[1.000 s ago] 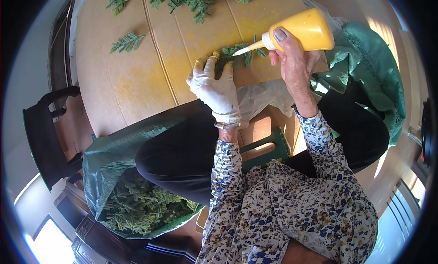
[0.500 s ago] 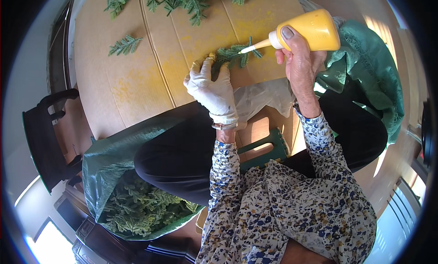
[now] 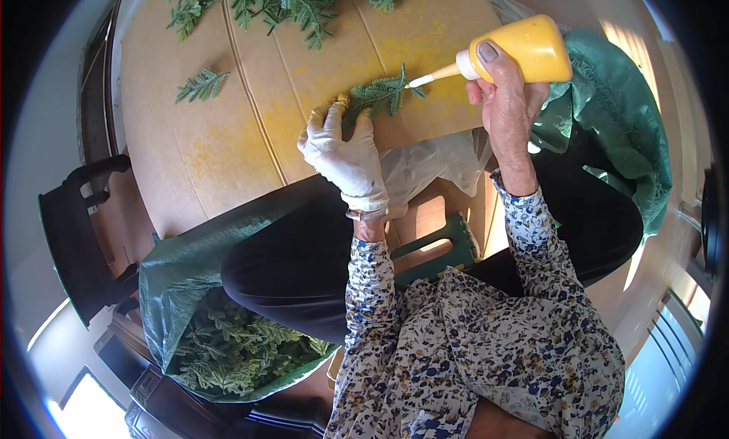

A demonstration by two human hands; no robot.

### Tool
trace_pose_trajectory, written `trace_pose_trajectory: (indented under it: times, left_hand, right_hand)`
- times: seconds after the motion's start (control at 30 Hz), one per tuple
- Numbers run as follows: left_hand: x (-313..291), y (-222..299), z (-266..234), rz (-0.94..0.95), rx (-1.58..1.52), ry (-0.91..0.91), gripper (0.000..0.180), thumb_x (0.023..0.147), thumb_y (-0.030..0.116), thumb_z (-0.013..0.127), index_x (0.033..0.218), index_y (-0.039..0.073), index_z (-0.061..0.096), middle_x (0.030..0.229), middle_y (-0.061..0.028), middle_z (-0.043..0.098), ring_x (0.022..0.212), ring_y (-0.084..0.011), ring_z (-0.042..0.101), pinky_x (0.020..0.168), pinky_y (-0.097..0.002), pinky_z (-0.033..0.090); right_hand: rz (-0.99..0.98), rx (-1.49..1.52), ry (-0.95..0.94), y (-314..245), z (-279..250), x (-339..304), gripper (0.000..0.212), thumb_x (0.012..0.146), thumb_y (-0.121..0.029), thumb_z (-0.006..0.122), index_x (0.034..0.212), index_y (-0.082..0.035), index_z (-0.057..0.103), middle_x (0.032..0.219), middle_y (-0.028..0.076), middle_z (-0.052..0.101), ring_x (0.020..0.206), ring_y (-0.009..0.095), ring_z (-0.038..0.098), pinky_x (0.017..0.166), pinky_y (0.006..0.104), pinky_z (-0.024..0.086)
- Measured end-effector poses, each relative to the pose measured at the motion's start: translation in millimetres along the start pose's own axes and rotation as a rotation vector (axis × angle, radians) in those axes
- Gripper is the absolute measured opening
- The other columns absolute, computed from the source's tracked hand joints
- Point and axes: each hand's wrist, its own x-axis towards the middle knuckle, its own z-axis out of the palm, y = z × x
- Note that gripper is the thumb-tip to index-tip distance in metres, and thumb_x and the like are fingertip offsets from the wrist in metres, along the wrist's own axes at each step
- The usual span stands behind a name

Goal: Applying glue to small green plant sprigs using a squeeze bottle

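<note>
My left hand (image 3: 343,156), in a white glove with yellow-stained fingertips, pinches the near end of a small green fir sprig (image 3: 381,96) above the cardboard. In my right hand (image 3: 507,108), which is bare, I grip a yellow squeeze bottle (image 3: 531,50), tipped on its side with its nozzle pointing left. The nozzle's white tip is at the right end of the sprig; whether it touches cannot be told. Another single sprig (image 3: 203,85) lies on the cardboard (image 3: 250,143) to the left. The cardboard has yellow smudges.
A pile of fir sprigs (image 3: 292,6) covers the cardboard's far edge. At lower left a green sack (image 3: 178,264) holds many sprigs. Green sacking (image 3: 611,105) lies at the right, clear plastic (image 3: 429,162) hangs at the near edge, and a dark green stool (image 3: 440,249) is between my legs.
The left hand and the sprig have shifted slightly left. The bottle has moved a little right, so its tip has gone from the sprig's middle to its right end.
</note>
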Motion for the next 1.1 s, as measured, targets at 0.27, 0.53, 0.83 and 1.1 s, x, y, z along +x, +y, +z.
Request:
trace_pose_trajectory:
  times: [0.27,0.53,0.83,1.1]
  left_hand:
    - [-0.4,3.2,-2.1,-0.020,-0.006,-0.017,0.034,0.060,0.007,0.076,0.093,0.004,0.068,0.096,-0.0088,0.063,0.092,-0.0270,0.049,0.078,-0.0364,0.044]
    - [-1.3,3.9,-2.7,-0.018,-0.012,-0.007,0.034,0.059,0.006,0.076,0.093,0.005,0.068,0.097,-0.0084,0.062,0.092,-0.0266,0.049,0.078,-0.0360,0.044]
    - [-0.8,4.4,-4.0,-0.038,0.002,-0.005,0.036,0.059,0.009,0.078,0.093,0.005,0.070,0.097,-0.0077,0.064,0.093,-0.0253,0.051,0.082,-0.0358,0.044]
    - [-1.2,3.9,-2.6,-0.031,0.009,0.005,0.035,0.058,0.009,0.079,0.092,0.005,0.069,0.095,-0.0073,0.064,0.093,-0.0248,0.051,0.081,-0.0355,0.043]
  right_hand:
    - [-0.007,0.033,0.029,-1.2,-6.5,9.3,0.015,0.077,-0.013,0.065,0.080,-0.003,0.054,0.068,0.000,0.051,0.049,0.004,0.038,0.041,0.0216,0.035]
    - [-0.004,0.034,0.058,1.0,-10.3,16.0,0.016,0.077,-0.015,0.065,0.081,-0.004,0.054,0.069,0.000,0.051,0.049,0.004,0.037,0.042,0.0213,0.034]
    - [0.004,0.169,0.268,-17.9,-13.4,17.8,0.020,0.076,-0.017,0.065,0.088,-0.003,0.056,0.072,0.002,0.054,0.049,0.007,0.042,0.042,0.0227,0.034]
    - [0.032,0.045,-0.021,-13.7,-2.9,8.3,0.017,0.076,-0.014,0.067,0.083,-0.002,0.057,0.071,0.002,0.054,0.050,0.007,0.044,0.040,0.0219,0.033]
